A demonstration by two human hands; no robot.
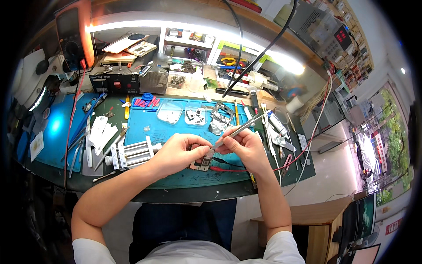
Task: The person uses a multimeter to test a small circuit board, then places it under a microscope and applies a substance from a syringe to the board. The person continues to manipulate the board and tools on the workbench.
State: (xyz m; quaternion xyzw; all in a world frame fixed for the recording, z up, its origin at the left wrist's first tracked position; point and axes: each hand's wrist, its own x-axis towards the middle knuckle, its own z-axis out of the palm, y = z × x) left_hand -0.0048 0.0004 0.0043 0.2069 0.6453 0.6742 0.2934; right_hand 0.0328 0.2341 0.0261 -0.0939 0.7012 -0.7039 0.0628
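My left hand point(179, 152) pinches a small phone circuit board point(202, 163) between thumb and fingers, above the blue work mat point(176, 177). In my right hand point(247, 148) is a pair of metal tweezers point(244, 126), gripped near the points, with its rear end slanting up to the right. The tweezer tips reach the board's upper right edge; whether they touch it is too small to tell. Beside the board's lower right lies a red clip point(216, 168) on a lead, with a black lead above it. To the left of my left hand stands a metal clamp fixture point(134, 152).
Two clear plastic boxes point(169, 111) of small parts and a metal frame piece point(222, 113) sit beyond my hands. Tools and tubes point(278, 124) crowd the right side. White wipes point(99, 132) lie left. A red cable point(77, 99) and black cables point(259, 57) cross the bench.
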